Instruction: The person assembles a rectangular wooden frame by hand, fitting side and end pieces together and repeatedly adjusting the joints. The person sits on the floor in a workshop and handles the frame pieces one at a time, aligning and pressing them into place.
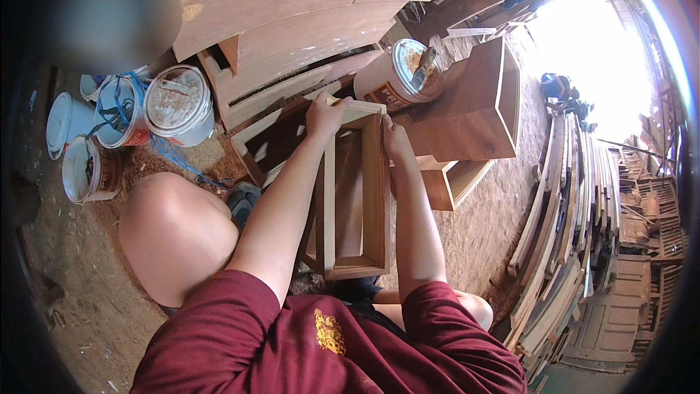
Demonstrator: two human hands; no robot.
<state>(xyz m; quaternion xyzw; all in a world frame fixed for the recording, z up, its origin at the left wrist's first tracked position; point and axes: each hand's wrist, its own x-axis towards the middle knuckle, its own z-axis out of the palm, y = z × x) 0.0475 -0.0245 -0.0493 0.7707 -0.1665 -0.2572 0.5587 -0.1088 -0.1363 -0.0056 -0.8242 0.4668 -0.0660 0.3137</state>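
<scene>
Head view puts the open wooden box (376, 197) before me, between the person's legs. From here, I see the left hand (326, 114) curled firmly over its far edge; the right hand (397, 138) touches its right side, fingers partly hidden, so I cannot tell how tightly they close. Beyond stands a lidded bucket (403, 60), near more wooden boxes (456, 113); planks (565, 204) lie farther right.
</scene>
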